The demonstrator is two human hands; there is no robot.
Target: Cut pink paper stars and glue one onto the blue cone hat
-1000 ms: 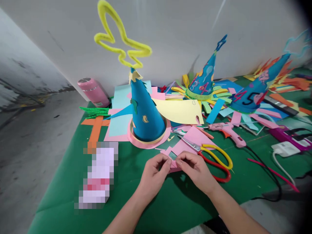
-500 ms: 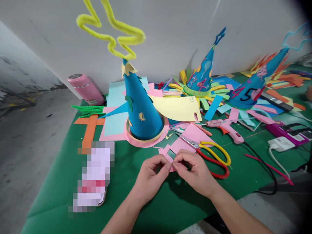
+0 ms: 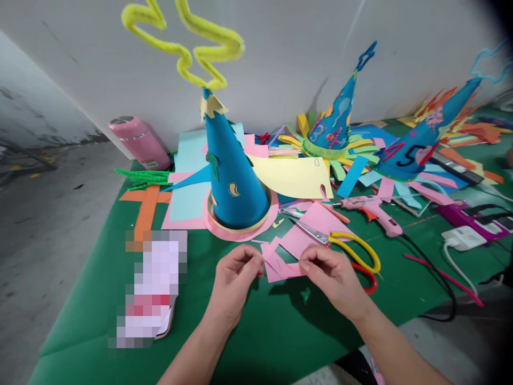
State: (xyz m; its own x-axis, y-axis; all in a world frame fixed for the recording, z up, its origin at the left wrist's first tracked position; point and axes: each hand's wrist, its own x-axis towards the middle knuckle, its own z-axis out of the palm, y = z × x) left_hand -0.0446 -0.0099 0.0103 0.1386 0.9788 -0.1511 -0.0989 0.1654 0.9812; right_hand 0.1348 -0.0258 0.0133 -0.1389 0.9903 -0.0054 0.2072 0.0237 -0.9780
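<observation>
Both hands have drawn apart since the earlier frame, where their fingertips met over the pink scrap (image 3: 276,270). At left, the left hand (image 3: 237,272) has its grip narrow, thumb against fingers, just beside the scrap's left edge; I cannot tell whether it pinches anything. Behind it a blue cone hat (image 3: 236,182) stands on the bench (image 3: 200,256). Next comes the scrap, between the hands, its long lower edge running roughly left to right. The right hand (image 3: 331,275) is the nearer, its grip pinching the scrap's right end. Scissors (image 3: 323,239) lie behind that hand.
</observation>
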